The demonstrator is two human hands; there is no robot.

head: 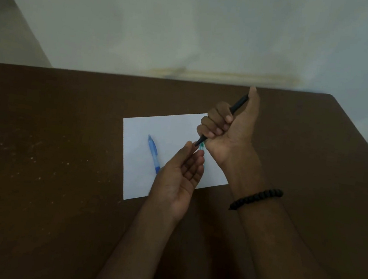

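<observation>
Grips a dark pen in the fisted right hand, thumb raised, barrel slanting from 1 o'clock down to 7 o'clock above the white sheet, and meets its lower tip with the loosely curved left hand; cannot tell whether pinching or only touching. Looks early: picked up and probably being readied, with nothing written yet. Leaves a blue pen on the sheet at 10 o'clock of the left hand, a greenish thing half hidden behind the fingers, brown tabletop around.
</observation>
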